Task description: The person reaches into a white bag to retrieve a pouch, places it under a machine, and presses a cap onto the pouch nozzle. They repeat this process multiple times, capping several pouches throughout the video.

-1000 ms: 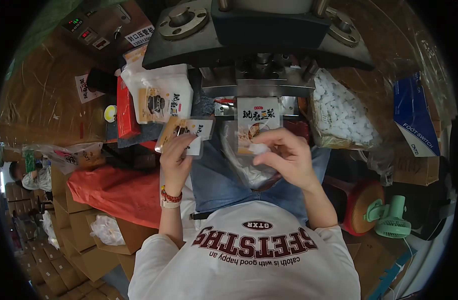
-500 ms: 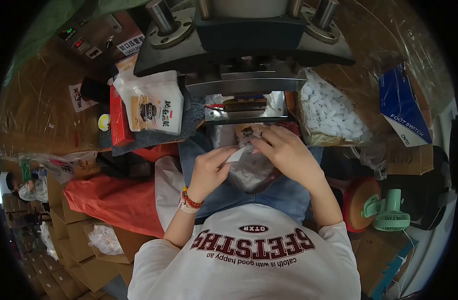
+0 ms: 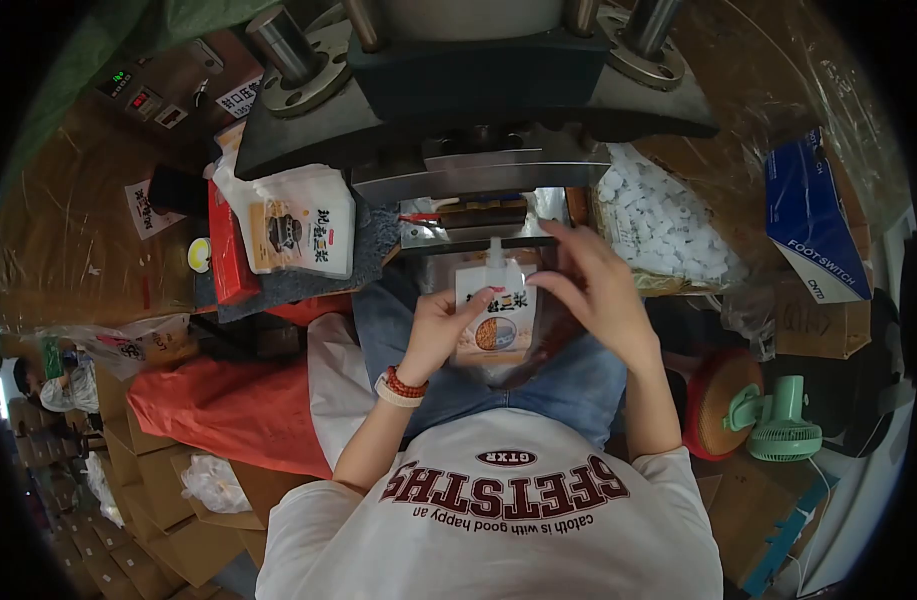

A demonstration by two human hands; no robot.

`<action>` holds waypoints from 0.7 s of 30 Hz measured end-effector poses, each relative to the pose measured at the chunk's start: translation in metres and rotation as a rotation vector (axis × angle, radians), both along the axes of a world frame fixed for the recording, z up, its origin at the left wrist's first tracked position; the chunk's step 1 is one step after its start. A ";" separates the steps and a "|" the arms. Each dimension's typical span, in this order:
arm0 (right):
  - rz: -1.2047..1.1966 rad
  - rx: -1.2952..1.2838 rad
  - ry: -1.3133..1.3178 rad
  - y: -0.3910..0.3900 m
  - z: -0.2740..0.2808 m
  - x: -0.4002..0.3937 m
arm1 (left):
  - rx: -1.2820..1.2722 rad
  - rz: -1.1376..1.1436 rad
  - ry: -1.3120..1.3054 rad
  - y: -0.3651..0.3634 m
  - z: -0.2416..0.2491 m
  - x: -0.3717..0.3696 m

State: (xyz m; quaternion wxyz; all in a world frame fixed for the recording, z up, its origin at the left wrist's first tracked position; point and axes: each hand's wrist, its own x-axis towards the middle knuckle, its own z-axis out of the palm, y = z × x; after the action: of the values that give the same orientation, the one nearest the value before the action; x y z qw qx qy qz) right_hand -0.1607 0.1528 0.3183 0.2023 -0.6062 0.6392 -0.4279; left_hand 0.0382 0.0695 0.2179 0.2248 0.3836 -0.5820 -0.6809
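Left hand (image 3: 439,328) pinching a printed pouch (image 3: 502,350)
Looks light, floppy, slick; best gripped near its stiffer-looking spout (image 3: 495,254). Right hand (image 3: 608,302) hovers just beside, fingers parted.

Premises: a workshop, apparently for packaging. Evidence: a heavy metal press (image 3: 468,85) with steel guide posts (image 3: 284,46) occupies the front; a control panel (image 3: 143,100) shows lit digital readouts. The worktop (image 3: 73,240) carries a stack of printed pouches (image 3: 296,222) and a mass of small white pieces (image 3: 658,215). A box marked "FOOT SWITCH" (image 3: 816,215) stands at right; cardboard cartons (image 3: 153,465) crowd the lower left.
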 end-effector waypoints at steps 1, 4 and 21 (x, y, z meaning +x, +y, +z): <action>-0.119 -0.009 0.000 0.005 0.011 -0.006 | 0.092 0.048 0.097 -0.004 0.008 -0.006; 0.203 -0.349 -0.037 0.033 0.042 -0.016 | 0.225 0.120 0.214 -0.030 0.025 -0.022; 1.409 -0.441 -0.920 0.037 0.079 0.029 | -1.612 0.381 -0.922 -0.137 0.042 0.049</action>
State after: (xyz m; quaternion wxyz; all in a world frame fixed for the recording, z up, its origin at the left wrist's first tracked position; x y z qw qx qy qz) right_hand -0.1314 0.1894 0.3977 0.5362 -0.6529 -0.1275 -0.5196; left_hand 0.0871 -0.0680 0.2603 0.2773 0.4325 -0.8359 0.1931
